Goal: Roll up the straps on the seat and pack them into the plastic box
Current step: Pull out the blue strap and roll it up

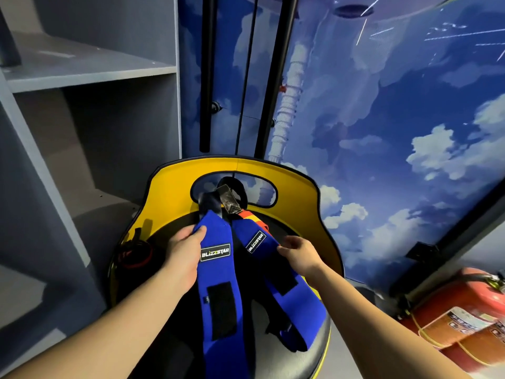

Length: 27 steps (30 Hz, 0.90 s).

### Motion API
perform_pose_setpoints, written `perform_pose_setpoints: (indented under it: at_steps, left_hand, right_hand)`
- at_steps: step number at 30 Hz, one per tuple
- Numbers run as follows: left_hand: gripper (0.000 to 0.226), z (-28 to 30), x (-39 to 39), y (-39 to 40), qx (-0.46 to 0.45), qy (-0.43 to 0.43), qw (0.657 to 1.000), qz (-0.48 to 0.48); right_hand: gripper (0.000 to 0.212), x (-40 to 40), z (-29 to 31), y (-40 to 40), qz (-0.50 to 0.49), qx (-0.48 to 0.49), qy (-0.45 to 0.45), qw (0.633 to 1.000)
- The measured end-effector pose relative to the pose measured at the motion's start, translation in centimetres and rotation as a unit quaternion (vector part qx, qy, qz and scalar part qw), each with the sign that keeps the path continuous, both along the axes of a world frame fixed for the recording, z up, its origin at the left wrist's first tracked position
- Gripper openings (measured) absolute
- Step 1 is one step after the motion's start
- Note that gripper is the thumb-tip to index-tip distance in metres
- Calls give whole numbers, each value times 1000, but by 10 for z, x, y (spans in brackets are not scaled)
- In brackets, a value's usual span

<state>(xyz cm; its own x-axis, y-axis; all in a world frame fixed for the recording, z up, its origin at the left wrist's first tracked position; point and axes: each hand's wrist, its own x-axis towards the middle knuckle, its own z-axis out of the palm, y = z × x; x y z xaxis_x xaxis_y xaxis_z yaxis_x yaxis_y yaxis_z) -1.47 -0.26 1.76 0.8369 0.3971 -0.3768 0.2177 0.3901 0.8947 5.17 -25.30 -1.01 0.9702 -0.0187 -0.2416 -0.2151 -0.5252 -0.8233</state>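
Left hand [183, 251] grips the upper edge of the left blue strap [217, 285], thumb curled over its top corner, fingers wrapped behind the pad. Right hand [298, 253] pinches the outer edge of the right blue strap [284, 274] w/ thumb and fingertips. Both straps are long padded bands w/ a black-and-white label near the top and a black patch lower down. Long axes run from the slot in the seat back down toward the viewer; they meet near the slot and spread apart lower down, the left one nearly straight, the right one angling down-right. Upper ends pass as dark webbing thru the oval slot. An orange-red-yellow band [252, 218] peeks out behind the right strap. They lie on a racing-style seat [297, 192], yellow rim, black centre. Grey shelving [90, 77] stands at left; blue sky-and-clouds wall [396, 119] behind and right. Red fire extinguisher [464, 321] lies on the floor at lower right. No container visible.
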Motion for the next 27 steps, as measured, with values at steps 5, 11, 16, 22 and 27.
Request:
perform_pose_setpoints:
  at_steps: [5,11,16,22,27]
  left_hand:
    - [6,-13,7,8,-6,10,1000,0]
    - [11,-29,19,10,-15,9,1000,-4]
    - [13,-40,28,13,-20,14,1000,-14]
    - [11,-39,30,13,-26,15,999,-14]
    - [7,-25,28,13,-33,5,999,-4]
  right_hand:
    - [57,23,1,27,64,-129,-21,989]
    - [57,52,-8,64,84,-153,-35,984]
    - [49,69,-19,88,75,-181,-79,977]
    - [35,76,-23,93,40,-120,-71,989]
    - [33,74,-4,90,-18,-27,-94,995]
